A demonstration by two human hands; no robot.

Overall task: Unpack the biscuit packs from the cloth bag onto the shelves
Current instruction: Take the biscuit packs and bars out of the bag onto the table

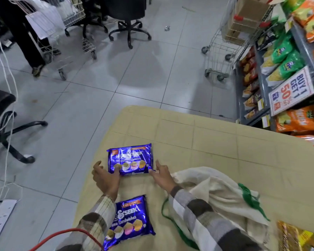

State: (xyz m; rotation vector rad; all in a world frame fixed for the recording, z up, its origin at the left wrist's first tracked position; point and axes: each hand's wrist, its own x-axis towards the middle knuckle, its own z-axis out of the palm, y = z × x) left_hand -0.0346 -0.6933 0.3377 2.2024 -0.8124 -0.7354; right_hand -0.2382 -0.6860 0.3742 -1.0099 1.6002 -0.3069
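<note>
Cloth bag (216, 192) at four o'clock, near pack (129, 220) at six; my relaxed left hand (106, 176) and right hand (162, 175) touch the far biscuit pack (130, 159) at twelve.

The left sleeve (96, 220) covers the left edge of the nearer biscuit pack (132, 221), cutting its brand name short. The crumpled cloth bag (216, 189) hides its inside. A yellow packet (295, 238) runs off the bottom-right corner. A small shiny thing (167, 28) on the floor (134, 78), perhaps foil, is too small to tell.
</note>
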